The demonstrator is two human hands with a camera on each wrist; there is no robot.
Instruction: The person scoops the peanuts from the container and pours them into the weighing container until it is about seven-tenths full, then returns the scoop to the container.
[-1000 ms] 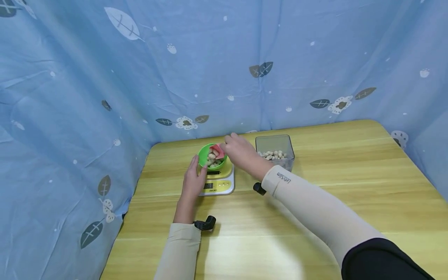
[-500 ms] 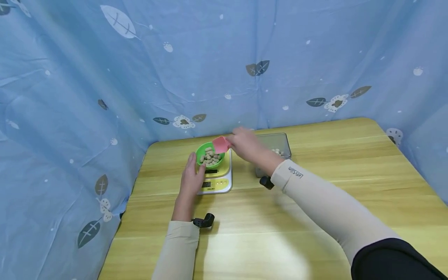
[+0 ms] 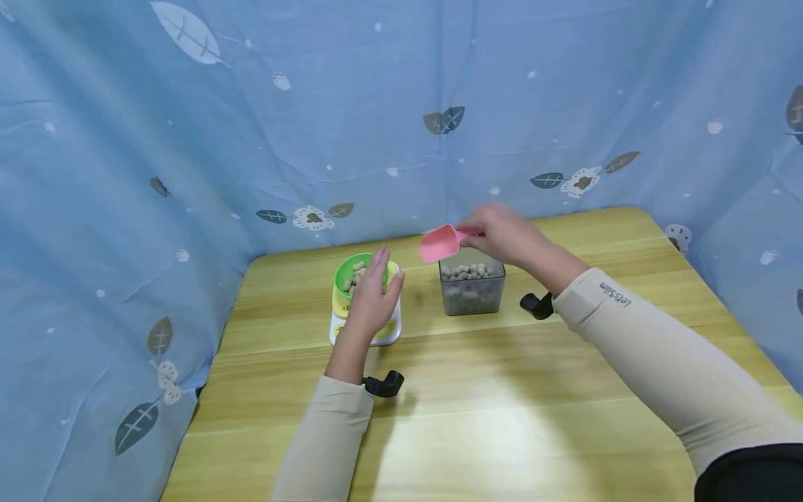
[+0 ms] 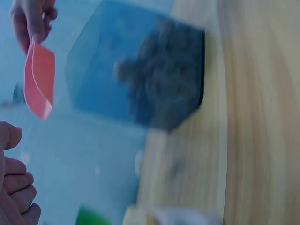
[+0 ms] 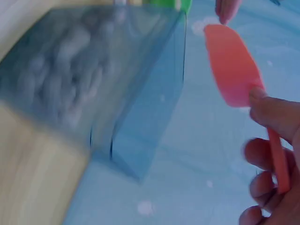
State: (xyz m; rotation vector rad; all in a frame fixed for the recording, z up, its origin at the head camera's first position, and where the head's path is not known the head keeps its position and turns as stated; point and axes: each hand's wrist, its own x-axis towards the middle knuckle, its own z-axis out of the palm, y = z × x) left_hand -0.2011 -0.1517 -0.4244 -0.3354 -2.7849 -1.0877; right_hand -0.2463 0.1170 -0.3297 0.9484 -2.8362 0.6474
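My right hand (image 3: 511, 237) grips the handle of a pink scoop (image 3: 440, 244), thumb pressed along it, just above a clear grey plastic container (image 3: 472, 300). No load shows in the scoop. Unshelled peanuts (image 3: 467, 270) lie in the container. To the left, a green bowl (image 3: 341, 270) holding more peanuts (image 3: 355, 275) stands on a yellow and white kitchen scale (image 3: 386, 336). My left hand (image 3: 371, 303) is raised in front of the bowl, holding nothing, and covers part of the bowl and the scale's display. In the left wrist view its fingers (image 4: 18, 187) are loosely bent.
The wooden table (image 3: 477, 418) carries the scale and container near its back edge. A blue patterned curtain (image 3: 376, 125) hangs right behind and along the left side. Each wrist wears a small black camera (image 3: 384, 384).
The right hand has emptied the scoop of peanuts into the bowl and carried it right, over the container. The left hand has let go of the bowl's side and moved slightly right.
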